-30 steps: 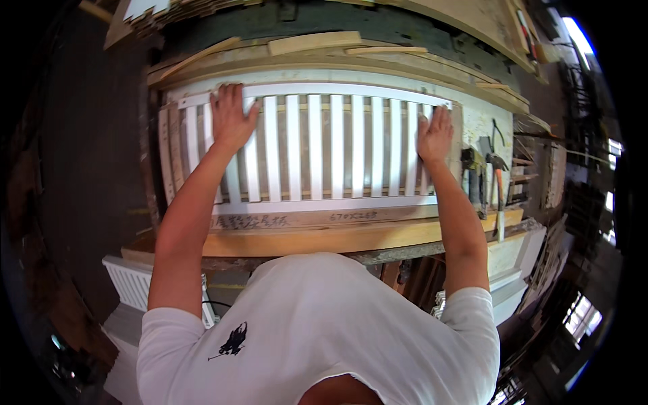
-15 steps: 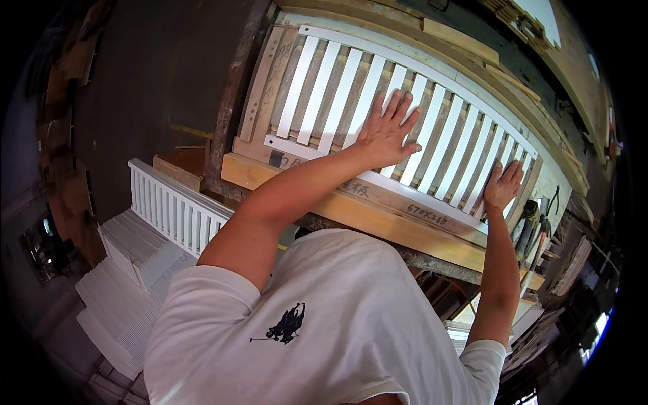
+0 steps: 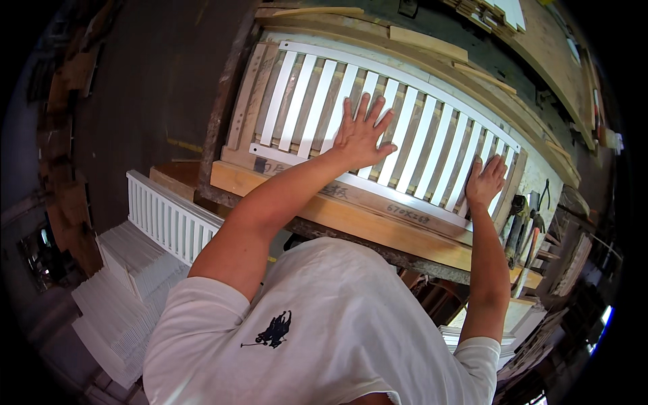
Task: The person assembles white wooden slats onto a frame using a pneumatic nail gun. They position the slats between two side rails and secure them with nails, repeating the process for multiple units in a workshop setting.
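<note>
A white slatted panel (image 3: 416, 145) lies flat in a wooden frame-like jig (image 3: 317, 208) on the workbench, its long rails running left to right. My left hand (image 3: 364, 138) rests palm down across the slats left of its middle, fingers spread. Toward the panel's right end my right hand (image 3: 484, 183) lies flat, with the fingers stretched out and fairly close together. Neither hand grips anything. The slats under my palms are hidden.
Another white slatted panel (image 3: 172, 212) stands on edge at the left, by stacks of white panels (image 3: 115, 297). Hand tools (image 3: 518, 223) lie at the bench's right end. Loose wood strips (image 3: 428, 44) line its far side.
The whole view has shifted slightly, so bench and panel appear farther left. Both hands stay flat on about the same parts of the panel.
</note>
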Demonstrator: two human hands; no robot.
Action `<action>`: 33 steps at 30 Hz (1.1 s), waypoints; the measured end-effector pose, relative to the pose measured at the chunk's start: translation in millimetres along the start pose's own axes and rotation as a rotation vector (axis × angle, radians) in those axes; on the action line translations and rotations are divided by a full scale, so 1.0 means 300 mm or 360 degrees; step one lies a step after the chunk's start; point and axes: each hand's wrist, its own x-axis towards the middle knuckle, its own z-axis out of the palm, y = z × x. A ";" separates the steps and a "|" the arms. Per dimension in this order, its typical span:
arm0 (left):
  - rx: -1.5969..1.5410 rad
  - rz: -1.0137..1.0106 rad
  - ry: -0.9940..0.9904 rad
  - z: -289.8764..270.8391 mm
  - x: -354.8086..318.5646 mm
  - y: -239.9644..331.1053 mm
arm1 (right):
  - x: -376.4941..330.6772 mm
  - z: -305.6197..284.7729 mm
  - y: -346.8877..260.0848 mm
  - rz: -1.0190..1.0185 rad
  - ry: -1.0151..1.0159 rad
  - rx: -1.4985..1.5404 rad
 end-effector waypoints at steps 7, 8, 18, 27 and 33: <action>0.0001 0.0029 0.0087 0.015 0.001 -0.003 | 0.002 0.001 0.004 -0.0015 0.0031 -0.0003; 0.0000 0.0024 0.0077 0.013 0.001 -0.003 | 0.001 0.004 0.004 -0.0014 0.0031 -0.0008; -0.0029 0.0014 0.0022 0.006 0.001 0.000 | 0.005 -0.007 -0.001 -0.0036 0.0055 0.0000; -0.0060 0.0025 0.0052 0.000 0.001 -0.004 | 0.004 -0.011 -0.004 0.0023 -0.0002 0.0006; 0.0006 -0.0033 -0.0046 -0.009 0.013 0.014 | 0.003 -0.008 -0.010 0.0062 0.0025 0.0084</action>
